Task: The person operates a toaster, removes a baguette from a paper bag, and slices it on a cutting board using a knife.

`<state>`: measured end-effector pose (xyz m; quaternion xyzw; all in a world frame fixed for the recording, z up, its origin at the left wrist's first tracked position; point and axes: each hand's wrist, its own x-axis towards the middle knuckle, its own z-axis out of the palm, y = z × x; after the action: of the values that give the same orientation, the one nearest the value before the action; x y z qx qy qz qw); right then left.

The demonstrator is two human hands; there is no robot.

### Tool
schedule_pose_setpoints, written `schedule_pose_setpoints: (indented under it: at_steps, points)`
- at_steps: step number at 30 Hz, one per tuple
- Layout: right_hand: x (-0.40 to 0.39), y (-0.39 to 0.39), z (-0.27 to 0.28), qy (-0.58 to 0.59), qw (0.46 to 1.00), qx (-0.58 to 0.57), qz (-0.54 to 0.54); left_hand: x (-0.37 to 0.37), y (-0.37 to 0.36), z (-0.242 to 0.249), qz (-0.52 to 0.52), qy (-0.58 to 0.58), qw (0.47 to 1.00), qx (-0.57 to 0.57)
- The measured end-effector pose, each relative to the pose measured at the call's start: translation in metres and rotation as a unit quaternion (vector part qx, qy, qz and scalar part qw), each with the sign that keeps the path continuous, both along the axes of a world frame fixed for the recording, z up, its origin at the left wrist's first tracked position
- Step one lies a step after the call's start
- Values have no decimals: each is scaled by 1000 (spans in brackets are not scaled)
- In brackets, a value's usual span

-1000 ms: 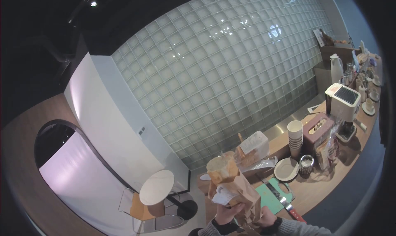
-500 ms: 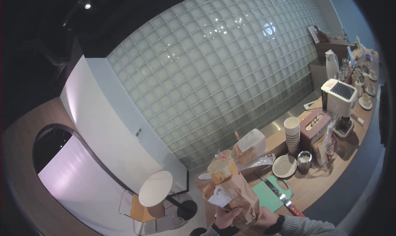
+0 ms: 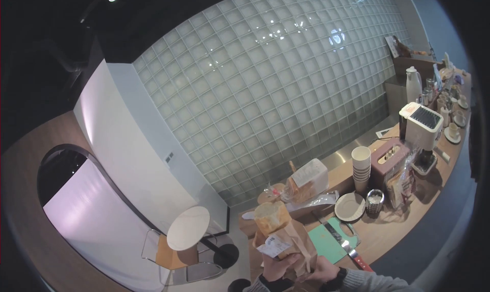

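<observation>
A brown paper bag (image 3: pixel 298 241) with a white label is held low over the near end of the counter, and a loaf of bread (image 3: pixel 271 218) sticks out of its top. My left hand (image 3: pixel 278 266) is closed round the bag's lower left side, below the label. At the lower right side of the bag, my right hand (image 3: pixel 322 270) pinches the paper. Right of the bag, a green cutting board (image 3: pixel 326 242) lies on the counter, with a red-handled knife (image 3: pixel 347 247) across it.
Behind the board are a bagged loaf (image 3: pixel 306 182), paper plates (image 3: pixel 350 207), stacked paper cups (image 3: pixel 361 164), a metal cup (image 3: pixel 375 201) and a pink tissue box (image 3: pixel 389 156). A white machine (image 3: pixel 421 123) stands farther along the counter. A round table (image 3: pixel 189 228) is at lower left.
The bag has tilted a little, and its bread shows more clearly in front of the items behind. My right hand has shifted slightly left and stays on the paper. The view has moved slightly.
</observation>
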<state>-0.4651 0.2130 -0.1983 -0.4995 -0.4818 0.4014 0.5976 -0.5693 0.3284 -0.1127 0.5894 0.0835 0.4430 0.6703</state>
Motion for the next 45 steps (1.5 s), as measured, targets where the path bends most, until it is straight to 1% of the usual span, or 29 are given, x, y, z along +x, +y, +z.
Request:
schedule_pose_setpoints:
  at_steps: [5,6,9,11,12,14,15,20,21,23,24,26,27,29,30,32,33,35,36,38,39,41,42,45]
  points:
    - [4,-4,-13,-65,992,18,-106,5,20,-6,-119,-48,992,-6]
    - [3,-4,-14,-71,990,-3,-119,6,23,-8,-125,-51,991,-6]
    - [0,-3,-6,-89,979,-44,-176,11,8,11,-86,-5,996,28]
    - [-1,-1,-16,-113,970,-79,-202,11,-10,25,-25,-1,999,25]
    - [-1,-3,-12,-119,967,-88,-209,12,-15,28,-11,1,1000,24]
    - [0,-14,14,-21,994,-43,-99,12,-20,31,26,-19,999,23]
    - [1,-14,17,4,997,-31,-71,12,-20,33,36,-24,999,24]
    - [-4,0,-28,-41,997,5,-59,4,-14,37,-2,6,999,41]
    - [-5,3,-34,-55,996,36,-67,2,-13,37,-9,26,997,77]
    - [-8,7,-46,-179,975,-14,-127,1,-17,39,-23,15,997,76]
    - [-10,12,-51,-199,969,-31,-146,1,-18,40,-33,23,996,75]
    - [-17,19,-61,-247,960,-1,-136,4,-20,39,-33,-10,996,85]
    - [-23,21,-64,-246,959,-6,-138,1,-21,37,-41,-5,996,78]
    - [-30,26,-67,-222,973,0,-68,-6,-14,30,-8,36,995,88]
    - [-33,18,-65,-204,977,-10,-55,-10,-11,27,-8,57,995,81]
    - [-26,-4,-44,-216,976,22,-36,-19,3,27,35,74,987,138]
    - [-15,-16,-38,-217,975,26,-31,-22,12,29,43,80,985,149]
    - [2,-48,-37,-282,945,13,-165,-39,31,38,10,234,955,181]
    - [10,-63,-42,-292,936,6,-194,-45,40,40,0,278,943,186]
    - [25,-96,-62,-343,874,-124,-322,-50,55,36,-21,427,869,250]
    - [29,-111,-71,-353,854,-160,-348,-53,61,30,-28,466,845,261]
    - [35,-138,-84,-343,814,-269,-385,-52,70,15,-69,523,789,316]
    - [36,-146,-89,-339,801,-297,-394,-53,76,14,-83,536,773,329]
    - [34,-158,-92,-301,798,-354,-384,-62,103,34,-104,552,739,372]
